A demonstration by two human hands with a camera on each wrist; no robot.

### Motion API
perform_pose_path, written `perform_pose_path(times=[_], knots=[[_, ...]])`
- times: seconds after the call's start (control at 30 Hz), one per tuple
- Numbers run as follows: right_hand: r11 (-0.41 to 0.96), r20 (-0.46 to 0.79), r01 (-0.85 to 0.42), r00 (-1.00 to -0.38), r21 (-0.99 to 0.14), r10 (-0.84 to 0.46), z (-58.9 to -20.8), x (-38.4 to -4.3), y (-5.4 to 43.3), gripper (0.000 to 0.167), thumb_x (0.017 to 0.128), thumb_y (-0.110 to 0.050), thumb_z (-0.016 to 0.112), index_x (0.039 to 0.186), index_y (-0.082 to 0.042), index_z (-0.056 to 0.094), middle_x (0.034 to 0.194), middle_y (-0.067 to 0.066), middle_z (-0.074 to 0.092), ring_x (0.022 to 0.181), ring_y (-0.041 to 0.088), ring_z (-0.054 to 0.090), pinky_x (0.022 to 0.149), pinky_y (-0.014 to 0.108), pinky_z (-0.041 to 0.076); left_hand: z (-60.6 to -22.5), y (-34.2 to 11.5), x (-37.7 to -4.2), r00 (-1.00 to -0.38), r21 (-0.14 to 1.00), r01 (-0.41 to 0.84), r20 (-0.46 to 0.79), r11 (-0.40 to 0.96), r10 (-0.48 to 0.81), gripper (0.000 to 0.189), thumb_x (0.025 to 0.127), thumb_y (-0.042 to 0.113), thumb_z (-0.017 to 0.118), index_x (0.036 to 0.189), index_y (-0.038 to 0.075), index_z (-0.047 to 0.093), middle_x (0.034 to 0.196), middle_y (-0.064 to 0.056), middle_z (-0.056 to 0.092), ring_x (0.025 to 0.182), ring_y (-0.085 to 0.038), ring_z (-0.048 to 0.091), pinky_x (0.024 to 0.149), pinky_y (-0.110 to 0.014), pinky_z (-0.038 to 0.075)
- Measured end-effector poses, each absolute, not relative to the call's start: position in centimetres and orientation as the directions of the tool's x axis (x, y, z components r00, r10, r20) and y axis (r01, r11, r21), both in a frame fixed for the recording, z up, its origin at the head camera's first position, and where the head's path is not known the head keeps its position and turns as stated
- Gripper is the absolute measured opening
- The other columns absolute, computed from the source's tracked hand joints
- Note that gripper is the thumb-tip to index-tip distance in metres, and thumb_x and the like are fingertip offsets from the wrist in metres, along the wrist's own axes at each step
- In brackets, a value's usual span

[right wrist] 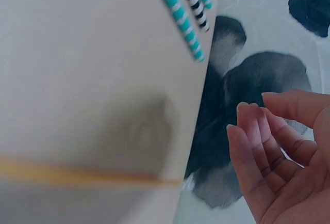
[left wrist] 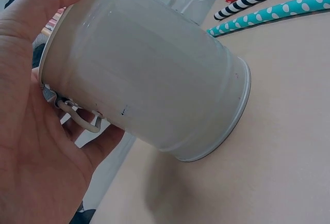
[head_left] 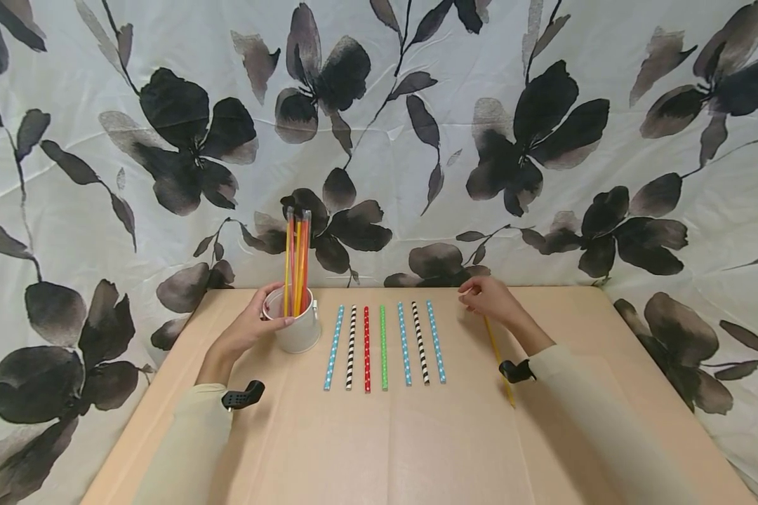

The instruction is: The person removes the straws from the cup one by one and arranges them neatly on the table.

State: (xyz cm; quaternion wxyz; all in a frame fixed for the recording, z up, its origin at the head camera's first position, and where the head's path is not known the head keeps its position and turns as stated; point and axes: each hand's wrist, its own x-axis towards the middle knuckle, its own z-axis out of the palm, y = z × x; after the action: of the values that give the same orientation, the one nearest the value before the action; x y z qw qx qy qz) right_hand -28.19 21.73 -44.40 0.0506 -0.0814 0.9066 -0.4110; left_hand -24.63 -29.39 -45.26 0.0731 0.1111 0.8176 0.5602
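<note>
My left hand (head_left: 248, 328) grips a white metal bucket (head_left: 300, 335) by its rim, with the thumb on the near side. Long thin yellow, orange and red sticks (head_left: 297, 263) stand in it. In the left wrist view the bucket (left wrist: 149, 74) looks tilted, with a small wire handle at its side; whether its base touches the table I cannot tell. My right hand (head_left: 494, 301) hovers near the back edge, fingers loosely bent, nothing between them (right wrist: 286, 154). Below it a thin yellow stick (head_left: 495, 344) lies on the table, partly hidden by the wrist strap.
Several patterned paper straws lie side by side mid-table: blue dotted (head_left: 334, 347), black-and-white striped (head_left: 351, 347), red (head_left: 367, 348) and green (head_left: 383, 347) among them. A floral cloth (head_left: 417, 175) hangs behind the wooden table (head_left: 379, 449).
</note>
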Motion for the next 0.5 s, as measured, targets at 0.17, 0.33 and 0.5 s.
perform_pose_path(times=[0.17, 0.33, 0.5], knots=[[0.578, 0.0, -0.133, -0.975, -0.806, -0.224, -44.0, -28.7, 19.5, 0.031, 0.097, -0.013, 0.067, 0.121, 0.006, 0.064, 0.093, 0.015, 0.066, 0.091, 0.037, 0.071, 0.072, 0.032, 0.059, -45.4, -29.3, -24.6, -0.967, 0.932, 0.083, -0.01, 0.354, 0.255, 0.089, 0.09, 0.021, 0.077, 0.158, 0.017, 0.02, 0.16, -0.019, 0.024, 0.149, -0.041, 0.019, 0.117, -0.071, 0.016], [0.491, 0.032, -0.163, -0.964, -0.856, -0.264, -43.3, -28.8, 17.2, 0.029, 0.096, -0.012, 0.068, 0.12, 0.004, 0.064, 0.098, 0.02, 0.068, 0.095, 0.041, 0.07, 0.076, 0.036, 0.061, -45.4, -29.3, -24.6, -0.967, 0.928, 0.077, -0.02, 0.366, 0.253, 0.089, 0.09, 0.023, 0.077, 0.158, 0.018, 0.02, 0.161, -0.018, 0.022, 0.15, -0.042, 0.017, 0.116, -0.072, 0.015], [0.406, 0.061, -0.181, -0.955, -0.896, -0.292, -42.6, -29.3, 15.1, 0.03, 0.097, -0.013, 0.069, 0.122, 0.003, 0.064, 0.103, 0.022, 0.068, 0.097, 0.039, 0.07, 0.086, 0.048, 0.059, -45.4, -29.4, -24.7, -0.967, 0.931, 0.084, -0.01, 0.354, 0.256, 0.09, 0.091, 0.019, 0.077, 0.159, 0.016, 0.018, 0.161, -0.021, 0.021, 0.15, -0.042, 0.018, 0.117, -0.068, 0.018]])
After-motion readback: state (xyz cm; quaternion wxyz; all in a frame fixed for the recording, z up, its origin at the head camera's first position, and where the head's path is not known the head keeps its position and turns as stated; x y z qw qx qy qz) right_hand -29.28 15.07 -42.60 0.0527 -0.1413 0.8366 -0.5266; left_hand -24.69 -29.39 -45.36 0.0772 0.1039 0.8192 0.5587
